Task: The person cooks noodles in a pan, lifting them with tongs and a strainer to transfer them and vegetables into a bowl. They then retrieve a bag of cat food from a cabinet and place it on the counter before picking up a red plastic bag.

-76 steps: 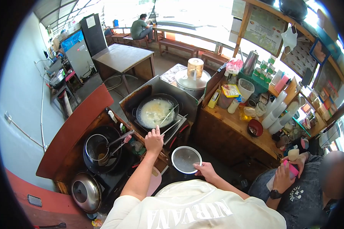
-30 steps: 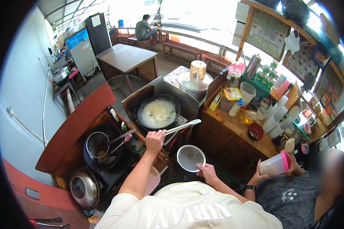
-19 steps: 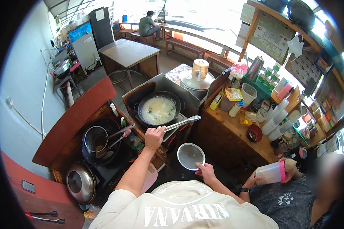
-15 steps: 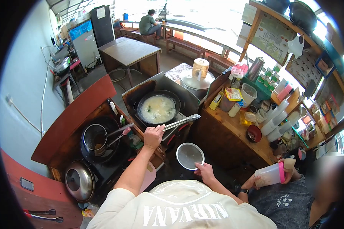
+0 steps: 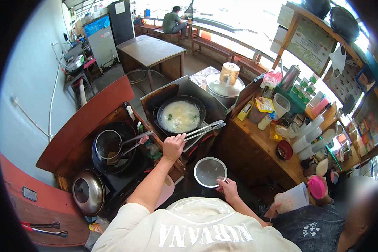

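Note:
My left hand (image 5: 174,146) is closed round the end of a pair of metal tongs (image 5: 203,130), whose tips point right, in front of a wok (image 5: 162,129). White, bubbling liquid (image 5: 180,116) with bits of green fills that wok. With its fingers closed on the edge, my right hand (image 5: 228,189) holds a round mesh strainer (image 5: 210,171) low before my body, apart from the wok. Left of my left arm, a second dark wok (image 5: 97,157) contains a metal pot (image 5: 100,147) and utensils with handles.
At right, a co-worker holds a clear container (image 5: 292,198) and its pink lid (image 5: 318,187). Jars and a red bowl (image 5: 284,150) crowd the wooden counter (image 5: 256,145). A lidded pot (image 5: 235,90) stands behind the wok; a domed lid (image 5: 88,191) lies lower left.
The tongs' tips have spread slightly apart. The co-worker has taken the pink lid off the container. My view has shifted a little; the strainer stays in my right hand.

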The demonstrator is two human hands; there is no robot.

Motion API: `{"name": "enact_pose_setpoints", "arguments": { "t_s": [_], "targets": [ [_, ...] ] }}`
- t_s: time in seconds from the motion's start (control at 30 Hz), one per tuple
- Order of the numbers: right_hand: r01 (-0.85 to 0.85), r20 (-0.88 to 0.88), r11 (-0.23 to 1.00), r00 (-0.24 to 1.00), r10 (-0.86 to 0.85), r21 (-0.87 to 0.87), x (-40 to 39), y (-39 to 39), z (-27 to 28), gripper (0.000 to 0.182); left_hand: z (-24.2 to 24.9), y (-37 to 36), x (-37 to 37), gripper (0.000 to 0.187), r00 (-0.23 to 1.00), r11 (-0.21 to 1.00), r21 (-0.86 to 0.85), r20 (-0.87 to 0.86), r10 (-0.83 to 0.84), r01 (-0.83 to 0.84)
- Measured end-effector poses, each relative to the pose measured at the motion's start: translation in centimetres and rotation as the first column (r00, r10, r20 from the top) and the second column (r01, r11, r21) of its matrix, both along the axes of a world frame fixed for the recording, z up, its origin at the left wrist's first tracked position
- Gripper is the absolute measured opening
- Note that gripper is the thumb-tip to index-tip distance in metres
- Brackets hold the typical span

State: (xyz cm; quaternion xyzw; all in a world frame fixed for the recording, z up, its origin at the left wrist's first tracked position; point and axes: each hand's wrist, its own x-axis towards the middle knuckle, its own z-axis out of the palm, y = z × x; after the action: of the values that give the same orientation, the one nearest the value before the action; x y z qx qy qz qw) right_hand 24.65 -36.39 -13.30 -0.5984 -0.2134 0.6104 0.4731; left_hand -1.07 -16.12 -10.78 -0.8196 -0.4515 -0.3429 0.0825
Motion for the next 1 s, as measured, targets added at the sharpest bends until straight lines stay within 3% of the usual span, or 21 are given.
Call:
{"name": "enact_pose_setpoints", "arguments": {
  "t_s": [0.23,0.4,0.43,0.47,0.5,0.53,0.6,0.63,0.7,0.73,0.8,0.83,0.9,0.93,1.0],
  "targets": [
    [0.119,0.003,0.989,0.993,-0.12,0.083,0.7,1.2,-0.1,0.023,-0.3,0.3,0.0,0.041,1.0,1.0,0.012,0.009,0.008,-0.008],
    [0.103,0.379,0.943,0.898,-0.226,0.317,3.5,4.6,-2.3,0.018,-0.6,0.4,0.2,0.043,0.999,0.999,0.009,-0.012,0.033,-0.033],
    [0.02,0.547,0.943,0.81,-0.211,0.333,4.4,5.5,-2.6,0.022,-0.7,0.5,0.2,0.043,0.999,0.999,0.023,-0.016,0.047,-0.047],
    [-0.143,0.782,0.938,0.599,-0.173,0.317,4.8,6.2,-0.9,0.025,-0.6,0.5,0.3,0.044,0.997,0.997,0.019,-0.026,0.073,-0.072],
    [-0.297,0.88,0.893,0.435,-0.19,0.339,5.0,7.0,0.6,0.022,-0.6,0.4,0.4,0.044,0.995,0.995,0.015,-0.037,0.097,-0.097],
    [-0.36,0.873,0.857,0.45,-0.187,0.369,5.0,8.0,1.3,0.018,-0.5,0.4,0.5,0.044,0.991,0.992,0.021,-0.041,0.129,-0.128],
    [-0.536,0.948,0.816,0.314,-0.047,0.218,5.6,10.1,0.6,0.016,-0.6,0.6,0.7,0.046,0.982,0.982,0.043,-0.045,0.185,-0.183],
    [-0.537,0.948,0.819,0.316,-0.027,0.202,5.7,11.4,0.1,0.016,-0.7,0.7,0.7,0.047,0.975,0.976,0.056,-0.056,0.215,-0.212],
    [-0.646,0.968,0.751,0.072,0.241,-0.138,5.4,13.8,-1.0,0.016,-1.0,0.8,0.8,0.048,0.965,0.969,0.034,-0.084,0.248,-0.246],
    [-0.65,0.963,0.745,0.076,0.258,-0.149,5.3,14.9,-2.1,0.016,-1.2,0.5,0.7,0.048,0.963,0.968,0.018,-0.093,0.251,-0.251],
    [-0.705,0.917,0.626,-0.087,0.39,-0.334,4.9,17.6,-4.5,0.018,-1.0,0.7,0.8,0.05,0.954,0.961,0.025,-0.117,0.277,-0.276],
    [-0.713,0.916,0.618,-0.084,0.393,-0.331,4.6,18.8,-5.5,0.018,-0.9,0.8,0.9,0.05,0.95,0.958,0.023,-0.125,0.285,-0.284],
    [-0.732,0.858,0.488,-0.262,0.442,-0.475,3.6,20.9,-7.3,0.024,-0.7,0.6,1.1,0.054,0.933,0.943,0.01,-0.14,0.33,-0.332],
    [-0.743,0.86,0.478,-0.26,0.439,-0.469,2.9,21.9,-8.4,0.024,-0.5,0.6,1.3,0.054,0.928,0.939,0.013,-0.149,0.342,-0.344],
    [-0.735,0.806,0.377,-0.388,0.448,-0.563,1.6,23.8,-10.3,0.027,-0.2,0.5,1.5,0.058,0.914,0.936,-0.007,-0.217,0.343,-0.353]
  ]
}}
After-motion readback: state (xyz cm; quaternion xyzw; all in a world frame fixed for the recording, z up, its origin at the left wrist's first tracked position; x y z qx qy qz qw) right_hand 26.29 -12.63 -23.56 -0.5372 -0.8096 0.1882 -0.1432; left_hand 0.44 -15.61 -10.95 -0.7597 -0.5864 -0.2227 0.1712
